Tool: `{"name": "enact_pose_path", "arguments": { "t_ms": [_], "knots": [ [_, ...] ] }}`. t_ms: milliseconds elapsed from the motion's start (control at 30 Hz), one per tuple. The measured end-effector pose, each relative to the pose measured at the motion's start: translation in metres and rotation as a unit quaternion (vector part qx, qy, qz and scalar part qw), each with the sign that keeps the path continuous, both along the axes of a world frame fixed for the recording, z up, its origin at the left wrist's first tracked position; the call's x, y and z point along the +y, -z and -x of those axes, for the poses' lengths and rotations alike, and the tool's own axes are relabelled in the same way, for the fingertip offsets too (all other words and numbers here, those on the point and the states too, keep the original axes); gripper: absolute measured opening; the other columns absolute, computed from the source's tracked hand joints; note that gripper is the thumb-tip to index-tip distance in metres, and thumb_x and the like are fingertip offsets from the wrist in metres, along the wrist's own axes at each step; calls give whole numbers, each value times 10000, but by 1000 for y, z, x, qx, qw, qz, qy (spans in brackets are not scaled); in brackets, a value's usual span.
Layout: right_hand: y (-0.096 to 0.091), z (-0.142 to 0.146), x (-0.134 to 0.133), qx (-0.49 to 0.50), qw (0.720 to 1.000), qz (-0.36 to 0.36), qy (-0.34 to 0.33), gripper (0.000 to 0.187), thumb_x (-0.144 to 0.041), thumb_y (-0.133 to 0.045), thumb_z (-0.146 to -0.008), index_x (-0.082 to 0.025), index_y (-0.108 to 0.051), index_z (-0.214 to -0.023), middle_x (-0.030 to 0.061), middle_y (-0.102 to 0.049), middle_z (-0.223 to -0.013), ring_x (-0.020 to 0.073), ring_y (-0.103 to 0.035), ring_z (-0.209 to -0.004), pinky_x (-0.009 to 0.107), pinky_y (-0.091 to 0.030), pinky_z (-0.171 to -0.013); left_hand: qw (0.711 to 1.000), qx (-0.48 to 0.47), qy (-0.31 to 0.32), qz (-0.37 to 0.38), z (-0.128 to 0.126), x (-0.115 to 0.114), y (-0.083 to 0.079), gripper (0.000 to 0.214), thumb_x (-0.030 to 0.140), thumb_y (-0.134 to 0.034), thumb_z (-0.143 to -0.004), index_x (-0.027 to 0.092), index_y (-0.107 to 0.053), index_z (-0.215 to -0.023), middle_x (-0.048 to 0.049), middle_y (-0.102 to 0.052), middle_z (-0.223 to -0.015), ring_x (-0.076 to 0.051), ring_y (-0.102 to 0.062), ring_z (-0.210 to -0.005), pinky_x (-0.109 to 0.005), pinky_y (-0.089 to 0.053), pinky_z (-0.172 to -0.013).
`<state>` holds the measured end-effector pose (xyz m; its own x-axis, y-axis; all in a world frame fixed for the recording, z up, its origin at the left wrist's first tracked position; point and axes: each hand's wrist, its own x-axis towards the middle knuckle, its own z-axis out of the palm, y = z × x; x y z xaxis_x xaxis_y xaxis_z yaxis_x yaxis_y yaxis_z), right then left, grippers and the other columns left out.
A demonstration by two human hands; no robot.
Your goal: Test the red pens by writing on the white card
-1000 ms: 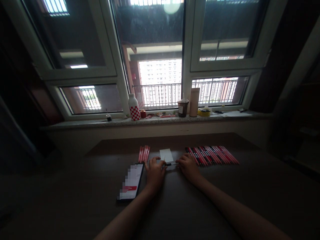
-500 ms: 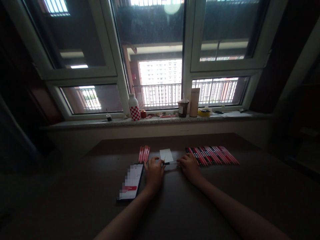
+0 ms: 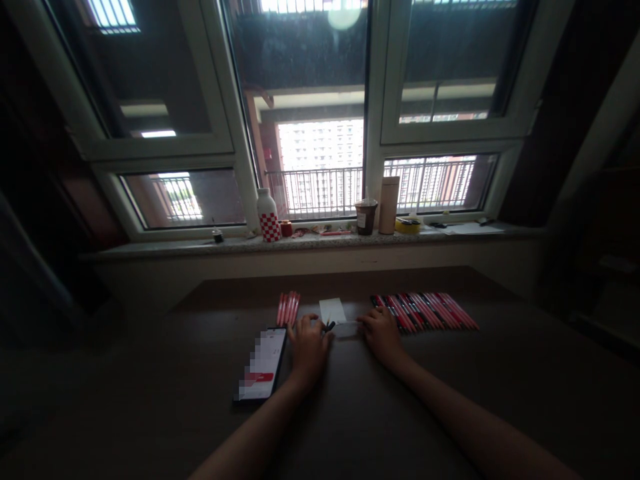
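Observation:
On the dark table my left hand (image 3: pixel 307 343) is closed, its fingertips pinching a short dark cap-like piece (image 3: pixel 331 326). Opposite it, my right hand (image 3: pixel 383 333) is also closed, gripping the end of a narrow, see-through strip or tube (image 3: pixel 350 324) that is too faint to name. A small gap shows between the dark piece and the clear one. Behind my left fingertips lies a pale square of paper (image 3: pixel 333 310). A row of red and black pencils (image 3: pixel 425 312) lies just past my right hand, and a smaller bunch of pinkish-red pencils (image 3: pixel 289 308) behind my left.
A phone (image 3: pixel 263 365) with a lit screen lies left of my left wrist. Along the window sill (image 3: pixel 320 245) stand a red-and-white checked bottle (image 3: pixel 269 215), a drink cup (image 3: pixel 366 217), a beige flask (image 3: pixel 389 205) and a yellow tape roll (image 3: pixel 407 225).
The dark piece and the clear one were in line and joined; now they are apart. The dark piece has tilted, and my right hand has shifted slightly right.

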<state>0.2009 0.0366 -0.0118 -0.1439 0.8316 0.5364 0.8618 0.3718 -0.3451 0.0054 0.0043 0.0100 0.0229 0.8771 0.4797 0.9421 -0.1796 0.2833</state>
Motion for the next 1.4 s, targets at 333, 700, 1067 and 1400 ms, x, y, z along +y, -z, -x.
{"name": "enact_pose_path", "arguments": {
  "t_ms": [333,700,1067,1400],
  "knots": [
    [0,1,0,-9,1000,1,11,174,-211,-603,-841,-248,-728,-956,69,-673,-945,271,-469,-1017,382,-348,-905,999,35,14,3,-4,3,0,132,311,-631,-800,197,-638,-865,-89,-546,-1213,-270,-429,-1181,-534,-207,-1062],
    [1,1,1,-14,1000,4,10,178,-208,-598,-842,-251,-727,-958,72,-672,-955,271,-475,-1023,384,-354,-892,999,47,10,12,-4,6,3,184,357,-637,-791,200,-640,-886,-97,-536,-1226,-281,-416,-1200,-563,-177,-1071],
    [-1,1,-1,3,1000,-4,0,175,-207,-596,-843,-244,-731,-948,73,-672,-930,279,-469,-1000,386,-358,-886,999,45,1,14,-5,5,2,190,369,-640,-790,201,-634,-877,-93,-536,-1218,-282,-427,-1197,-585,-173,-1075],
    [1,1,1,-2,1000,5,7,173,-218,-604,-843,-247,-730,-959,70,-674,-950,271,-467,-1031,381,-341,-906,999,47,0,12,-5,5,2,186,365,-634,-796,201,-637,-886,-99,-542,-1221,-284,-433,-1198,-596,-170,-1078]
  ]
}}
